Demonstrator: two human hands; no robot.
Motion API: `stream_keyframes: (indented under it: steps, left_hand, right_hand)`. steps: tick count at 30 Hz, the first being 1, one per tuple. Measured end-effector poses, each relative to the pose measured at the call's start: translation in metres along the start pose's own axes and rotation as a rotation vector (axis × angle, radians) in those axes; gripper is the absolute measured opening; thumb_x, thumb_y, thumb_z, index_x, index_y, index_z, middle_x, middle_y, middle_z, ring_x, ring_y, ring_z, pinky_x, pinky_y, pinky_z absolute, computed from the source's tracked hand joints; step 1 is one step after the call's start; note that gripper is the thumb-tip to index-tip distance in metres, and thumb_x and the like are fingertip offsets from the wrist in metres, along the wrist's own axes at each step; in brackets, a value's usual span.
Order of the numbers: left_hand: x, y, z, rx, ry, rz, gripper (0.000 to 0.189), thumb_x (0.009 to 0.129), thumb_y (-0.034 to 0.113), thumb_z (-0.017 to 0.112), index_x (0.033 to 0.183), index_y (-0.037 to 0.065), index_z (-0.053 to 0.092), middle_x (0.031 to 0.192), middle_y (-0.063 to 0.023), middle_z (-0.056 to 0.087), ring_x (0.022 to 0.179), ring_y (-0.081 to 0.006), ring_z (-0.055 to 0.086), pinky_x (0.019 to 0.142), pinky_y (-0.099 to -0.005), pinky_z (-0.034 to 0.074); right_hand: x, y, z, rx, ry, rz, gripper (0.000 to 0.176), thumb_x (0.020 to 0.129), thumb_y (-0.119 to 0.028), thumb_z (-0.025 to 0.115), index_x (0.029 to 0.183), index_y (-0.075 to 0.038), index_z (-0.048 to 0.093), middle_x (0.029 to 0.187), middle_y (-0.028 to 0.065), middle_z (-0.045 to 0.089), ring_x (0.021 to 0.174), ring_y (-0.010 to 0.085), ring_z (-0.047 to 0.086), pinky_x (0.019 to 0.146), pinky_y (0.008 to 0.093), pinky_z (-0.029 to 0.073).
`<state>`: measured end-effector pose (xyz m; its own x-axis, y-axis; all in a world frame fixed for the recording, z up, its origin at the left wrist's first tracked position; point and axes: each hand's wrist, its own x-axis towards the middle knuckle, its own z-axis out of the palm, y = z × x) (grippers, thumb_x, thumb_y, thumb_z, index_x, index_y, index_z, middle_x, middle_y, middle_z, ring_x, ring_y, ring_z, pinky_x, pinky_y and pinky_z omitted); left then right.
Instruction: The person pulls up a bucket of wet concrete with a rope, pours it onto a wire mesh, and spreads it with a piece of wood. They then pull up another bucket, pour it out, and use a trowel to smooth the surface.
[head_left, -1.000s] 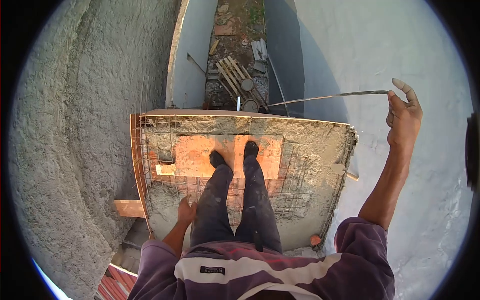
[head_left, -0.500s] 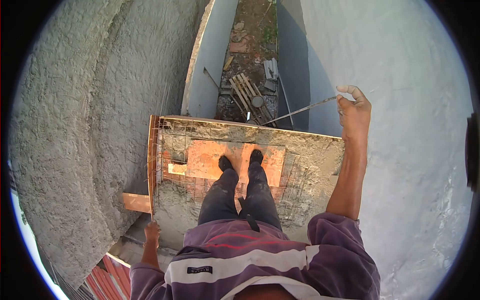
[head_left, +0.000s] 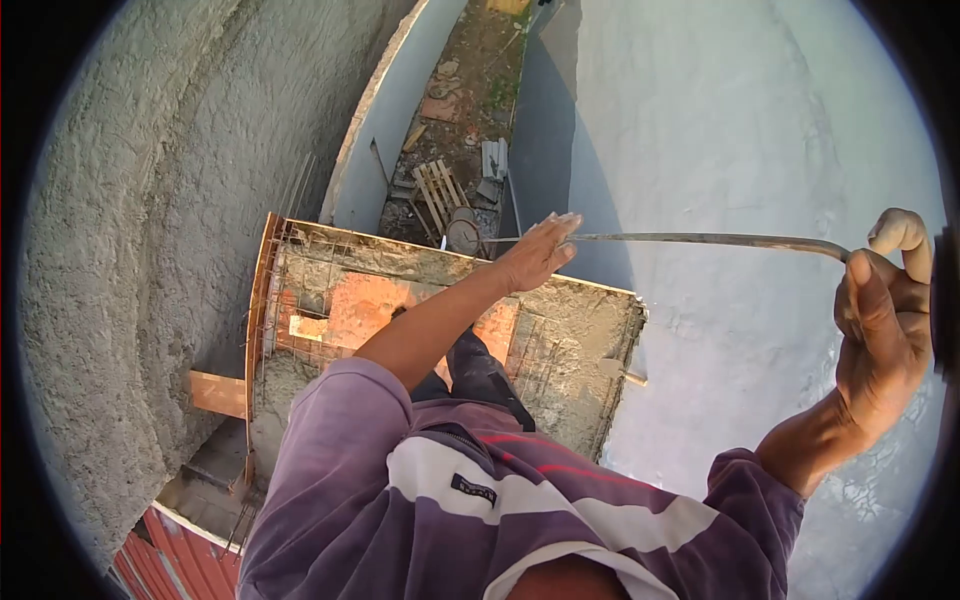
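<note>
A grey rope (head_left: pixel 700 239) runs nearly level across the view, and my right hand (head_left: pixel 885 310) grips its end between thumb and bent fingers at the far right. My left hand (head_left: pixel 540 252) reaches across in front of me. Its fingers are stretched out and the thumb is apart, with the rope passing between them. Towards its far end the rope leads to a round bucket (head_left: pixel 463 237) just beyond the slab's front edge; the edge hides part of it.
I stand on a concrete slab (head_left: pixel 570 330) with exposed rebar and an orange board (head_left: pixel 365 295). Planks edge it over a drop. A wooden-handled tool (head_left: pixel 635 377) lies at right. Below is a pallet (head_left: pixel 438 195). Rough wall (head_left: pixel 150 250) left, smooth wall (head_left: pixel 740 150) right.
My right hand has moved outward to the right, drawing the rope with it. My left hand has left the plank edge at left and swung across to the rope. The bucket appears closer.
</note>
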<state>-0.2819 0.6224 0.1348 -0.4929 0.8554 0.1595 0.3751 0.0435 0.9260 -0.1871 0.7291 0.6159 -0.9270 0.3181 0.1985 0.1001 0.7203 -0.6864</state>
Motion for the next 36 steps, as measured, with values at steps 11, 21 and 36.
stream_keyframes:
  steps: [11,21,36]
  left_hand:
    - [0.028,0.389,-0.266,0.024,0.528,0.458,0.062,0.107,0.051,0.044,0.075,0.000,0.055,0.056,-0.0127,0.046,0.054,-0.0260,0.046,0.056,-0.0447,0.039]
    - [-0.211,0.485,-0.324,0.579,1.150,0.251,0.057,0.105,0.048,0.047,0.079,-0.001,0.057,0.061,-0.0135,0.049,0.058,-0.0267,0.049,0.058,-0.0445,0.041]
    - [-0.460,0.529,-0.073,1.046,2.017,-0.307,0.049,0.102,0.043,0.050,0.085,-0.002,0.059,0.067,-0.0148,0.054,0.064,-0.0278,0.053,0.061,-0.0443,0.044]
  right_hand:
    - [0.056,-0.008,-0.036,-0.049,0.131,-0.509,0.086,0.101,-0.068,0.017,0.152,-0.002,0.038,0.148,0.0204,0.044,0.141,0.0311,0.036,0.119,0.0488,0.020]
    - [0.032,-0.101,0.218,0.921,-0.065,-0.561,0.051,0.107,-0.051,0.047,0.075,-0.011,0.044,0.067,-0.0047,0.035,0.058,0.0054,0.031,0.049,0.0260,0.024]
    - [-0.089,-0.279,0.297,1.437,-0.856,-0.680,0.053,0.110,-0.050,0.039,0.072,-0.014,0.051,0.056,-0.0056,0.042,0.044,0.0047,0.035,0.040,0.0235,0.027]
